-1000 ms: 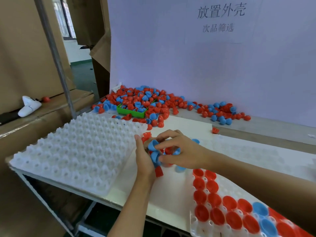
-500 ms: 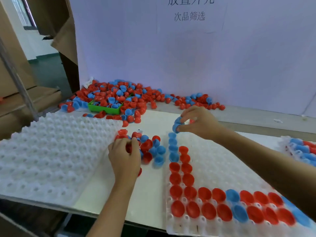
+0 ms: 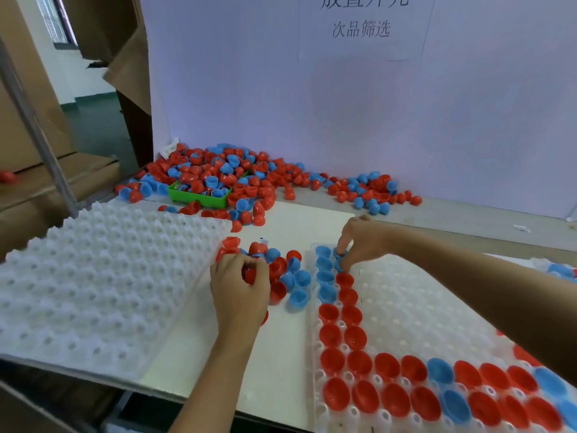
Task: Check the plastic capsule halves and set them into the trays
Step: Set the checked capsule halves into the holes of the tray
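Observation:
My right hand pinches a blue capsule half and holds it down in a pocket at the far left of the right tray. That white tray holds two columns of blue and red halves down its left side and rows along its near edge. My left hand grips a red capsule half at the small heap of loose halves between the trays. The left tray is white with bare bumps.
A big pile of red and blue halves lies at the back against the white wall, around a green bin. Cardboard boxes and a metal pole stand to the left. The table edge runs close below my arms.
My right hand moved down from the tray's far corner and set the blue half into the second column. The left hand stayed on the small heap. The view shifted slightly.

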